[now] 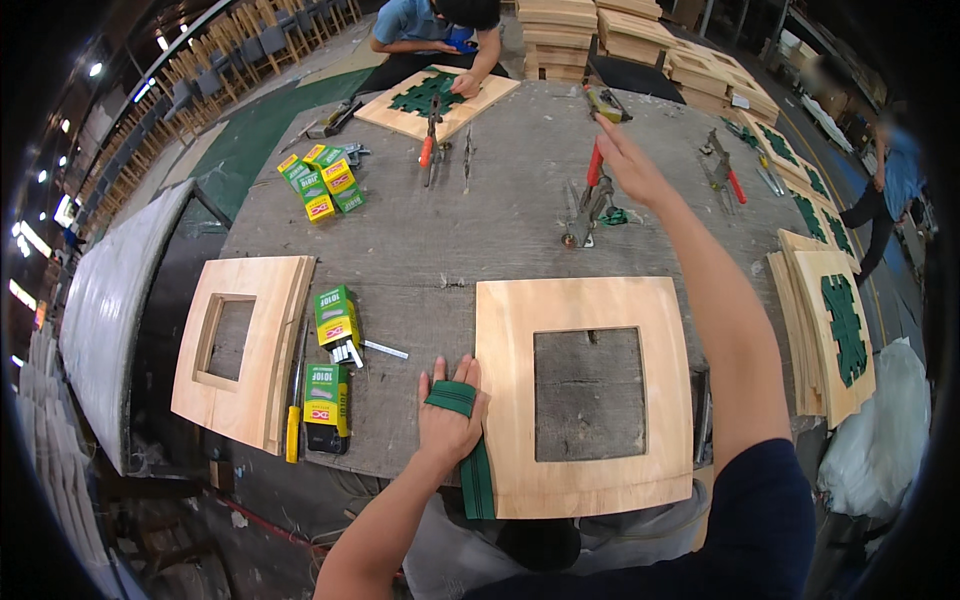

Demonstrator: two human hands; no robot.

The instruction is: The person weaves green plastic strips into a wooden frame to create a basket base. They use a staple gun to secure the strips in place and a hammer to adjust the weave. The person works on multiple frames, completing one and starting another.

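A square wooden frame [508, 400] with a square opening lies in front of me at the table's near edge. My left hand [447, 420] rests at its left edge with green webbing [477, 482] looped across the fingers; one length hangs down along the frame's near left corner. My right hand [635, 168] reaches far across the table, fingers stretched out and nothing seen in it. Beside that hand stands a clamping tool with a red handle [593, 165]. Just beyond the fingertips lies a staple gun [606, 103].
Green-and-yellow staple boxes [325, 395] stand left of my left hand, near stacked wooden frames [283, 360] and a yellow-handled tool [293, 432]. Across the table a person works on a webbed frame [390, 118]. Finished webbed frames [810, 290] are stacked at right; red-handled pliers [735, 186] lie nearby.
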